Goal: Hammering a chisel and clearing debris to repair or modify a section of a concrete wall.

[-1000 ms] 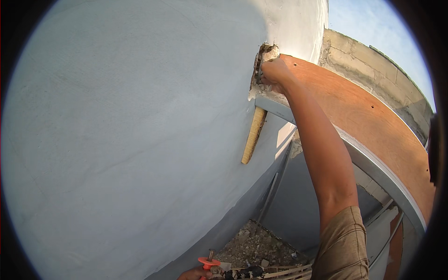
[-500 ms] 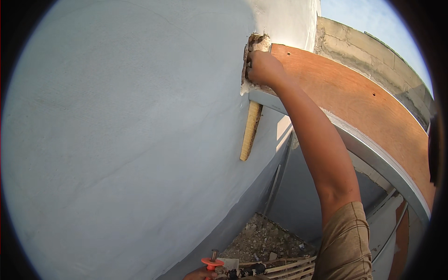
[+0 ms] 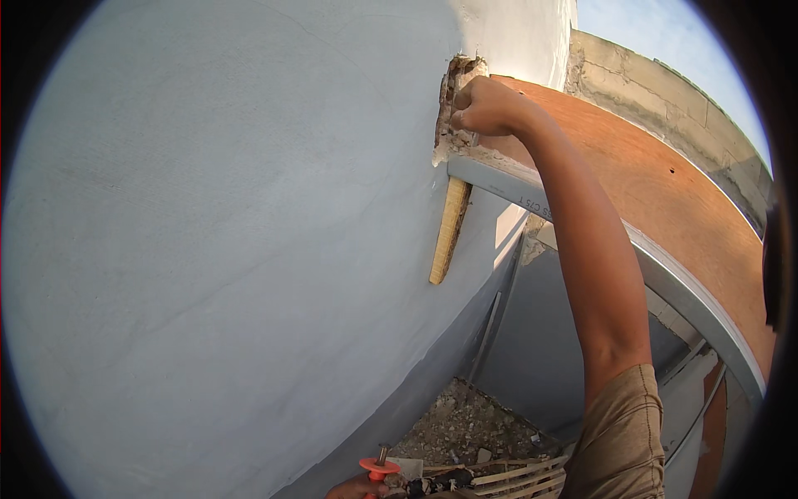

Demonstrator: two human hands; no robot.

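My right hand point(image 3: 490, 106) is at a rough, chipped-out hole point(image 3: 449, 96) in the pale blue-grey wall. Its fingers are curled closed, and whatever they may hold is hidden. Just below it, the end of a grey metal channel point(image 3: 478, 173) meets the wall, with a tapered wooden piece point(image 3: 450, 237) hanging down beneath it. A reddish-brown plywood board point(image 3: 615, 145) stands along the channel. Low in the view, my left hand point(image 3: 353, 488) is closed round a chisel point(image 3: 379, 468) with an orange hand guard, its metal end pointing up.
The plastered wall point(image 3: 233, 249) fills the left side. Far below lies ground with rubble point(image 3: 478, 420), beside several wooden slats point(image 3: 519, 478). A block wall point(image 3: 640, 83) rises behind the board. The metal channel curves down along the right.
My right hand has drawn back a little to the right, out of the hole, uncovering more of its broken inside. My left hand with the chisel has hardly moved.
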